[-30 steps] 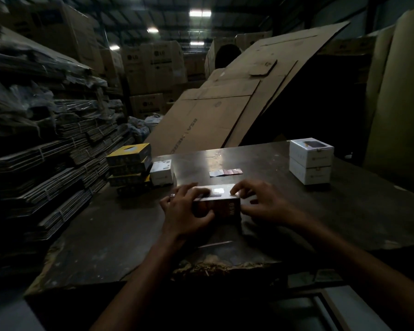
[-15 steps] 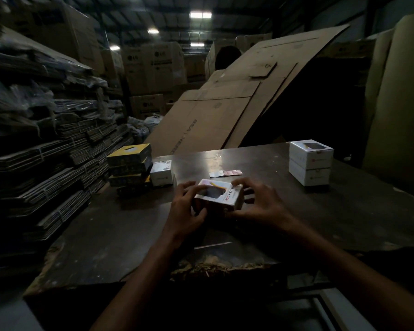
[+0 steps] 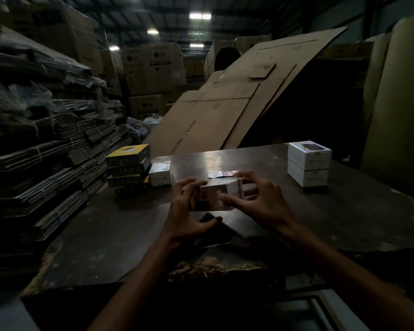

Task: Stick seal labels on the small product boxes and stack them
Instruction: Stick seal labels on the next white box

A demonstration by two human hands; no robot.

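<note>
While both hands grip it above the dark table (image 3: 105, 235), the left hand (image 3: 185, 217) and right hand (image 3: 261, 204) curl around a small box (image 3: 214, 195); turning it slowly should expose the flap for sealing.

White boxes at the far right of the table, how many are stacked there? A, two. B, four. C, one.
A: the white stack shows two boxes, one set squarely on the other, standing on the table apart from both hands.
</note>
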